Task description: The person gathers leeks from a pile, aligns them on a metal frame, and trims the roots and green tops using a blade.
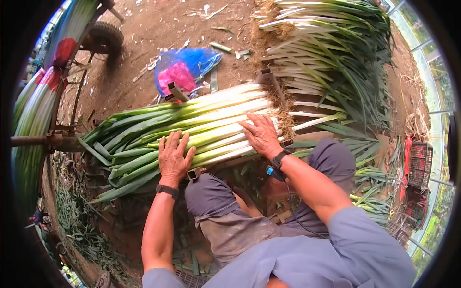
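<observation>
A bundle of long green onions (206, 122) lies across a metal frame before my knees, green leaves to the left and white stems with roots to the right. My left hand (175, 156) rests on the green part near the front edge, fingers spread. Over the white stems near the root end lies my right hand (260, 134), flat with its fingers apart. Neither hand is closed around anything. Metal posts of the frame (176, 92) stick up behind the bundle.
A large pile of green onions (326, 57) lies at the back right. Blue and pink plastic bags (185, 69) sit on the soil behind the bundle. At the left stands a wheeled cart (52, 140) with tied onions. Crates (419, 165) stand at the right.
</observation>
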Demonstrator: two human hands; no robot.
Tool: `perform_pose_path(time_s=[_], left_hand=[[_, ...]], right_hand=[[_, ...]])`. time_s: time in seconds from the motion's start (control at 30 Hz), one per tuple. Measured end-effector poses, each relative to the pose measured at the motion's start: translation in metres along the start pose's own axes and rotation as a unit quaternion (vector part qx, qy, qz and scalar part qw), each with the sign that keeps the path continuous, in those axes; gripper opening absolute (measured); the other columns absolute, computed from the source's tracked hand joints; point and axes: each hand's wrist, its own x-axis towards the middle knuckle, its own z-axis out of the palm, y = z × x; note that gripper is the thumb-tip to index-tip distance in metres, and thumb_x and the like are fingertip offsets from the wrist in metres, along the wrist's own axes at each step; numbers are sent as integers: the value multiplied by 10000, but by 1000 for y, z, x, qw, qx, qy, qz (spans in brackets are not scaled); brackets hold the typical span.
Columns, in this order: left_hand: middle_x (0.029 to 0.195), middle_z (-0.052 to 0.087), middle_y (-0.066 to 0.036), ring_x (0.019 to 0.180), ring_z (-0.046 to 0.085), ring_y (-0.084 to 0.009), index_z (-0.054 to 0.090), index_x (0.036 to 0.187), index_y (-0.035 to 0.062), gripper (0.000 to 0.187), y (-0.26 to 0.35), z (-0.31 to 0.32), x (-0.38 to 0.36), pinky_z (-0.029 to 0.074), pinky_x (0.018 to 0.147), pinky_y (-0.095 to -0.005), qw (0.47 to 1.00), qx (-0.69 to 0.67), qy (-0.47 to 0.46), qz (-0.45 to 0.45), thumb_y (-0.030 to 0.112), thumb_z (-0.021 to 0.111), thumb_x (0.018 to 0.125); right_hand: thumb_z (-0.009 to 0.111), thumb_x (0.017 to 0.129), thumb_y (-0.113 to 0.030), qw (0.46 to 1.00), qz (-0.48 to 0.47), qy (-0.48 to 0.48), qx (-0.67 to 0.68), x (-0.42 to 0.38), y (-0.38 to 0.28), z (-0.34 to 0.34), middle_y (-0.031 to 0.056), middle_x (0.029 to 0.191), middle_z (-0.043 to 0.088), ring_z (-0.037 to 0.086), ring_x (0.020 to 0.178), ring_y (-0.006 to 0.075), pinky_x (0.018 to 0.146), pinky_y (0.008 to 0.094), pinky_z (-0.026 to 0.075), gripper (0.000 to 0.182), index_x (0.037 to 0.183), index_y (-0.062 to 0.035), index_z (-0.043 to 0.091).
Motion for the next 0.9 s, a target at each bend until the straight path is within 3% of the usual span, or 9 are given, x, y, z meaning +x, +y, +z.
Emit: perform_pose_path(time_s=[0.2,0.27,0.33,0.4,0.47,0.6,0.77,0.83,0.9], left_hand=[[1337,607,-148,1279,529,-329,660,1301,97,460,-13,6,15,331,1167,-496,999,-31,-37,-5,345,665,913],[1384,586,-139,1322,506,-314,643,1341,114,487,-17,17,9,306,1190,-493,999,-17,-35,-8,355,658,918],[1409,563,-140,1346,478,-308,609,1386,128,493,-18,13,9,279,1206,-489,999,-2,-47,2,341,626,942],[1443,532,-145,1373,447,-312,565,1430,129,511,-20,12,8,255,1216,-490,998,11,-63,14,335,597,964],[1466,512,-151,1387,430,-331,551,1442,126,516,-26,17,7,242,1218,-502,997,14,-69,17,381,554,994],[1466,509,-156,1387,430,-357,559,1431,107,552,-28,19,5,240,1213,-523,997,32,-61,23,477,465,1032],[1463,511,-164,1377,438,-359,569,1412,90,541,-25,15,6,250,1206,-528,997,44,-61,24,460,465,1032],[1456,514,-168,1373,440,-360,568,1409,82,534,-26,14,6,249,1205,-528,996,52,-68,29,440,472,1025],[1452,518,-172,1367,446,-367,563,1414,80,535,-23,12,7,255,1203,-530,995,58,-77,24,432,468,1022]], right_hand=[[638,914,-225,999,-5,-7,41,12,4,8,146,1233,638,581,1103,351,959,512,443,245,1123,-164,751],[638,926,-276,999,-42,25,18,8,15,18,131,1343,620,573,1211,318,991,500,440,248,1125,-186,755],[634,918,-357,974,46,-171,138,34,15,-18,173,1350,625,581,1250,343,1062,480,437,363,1212,-174,742],[583,980,-363,928,119,-206,286,63,32,-69,233,1273,661,629,1172,399,1034,437,490,434,1331,-117,655],[592,1026,-299,923,121,-83,356,78,60,-132,68,1135,713,640,980,140,874,297,531,391,1373,-123,622],[577,1038,-329,863,337,72,370,33,159,-229,108,1141,707,696,1003,181,888,329,586,405,1303,-26,615],[611,1008,-292,699,541,18,467,-112,308,-91,179,1105,695,710,938,285,790,386,606,403,1257,25,599],[658,978,-301,577,627,93,515,-140,321,-12,207,1155,671,706,909,310,775,425,610,430,1244,31,600],[683,965,-294,541,676,87,493,-143,321,40,213,1187,647,701,881,308,716,425,596,438,1231,42,595]])
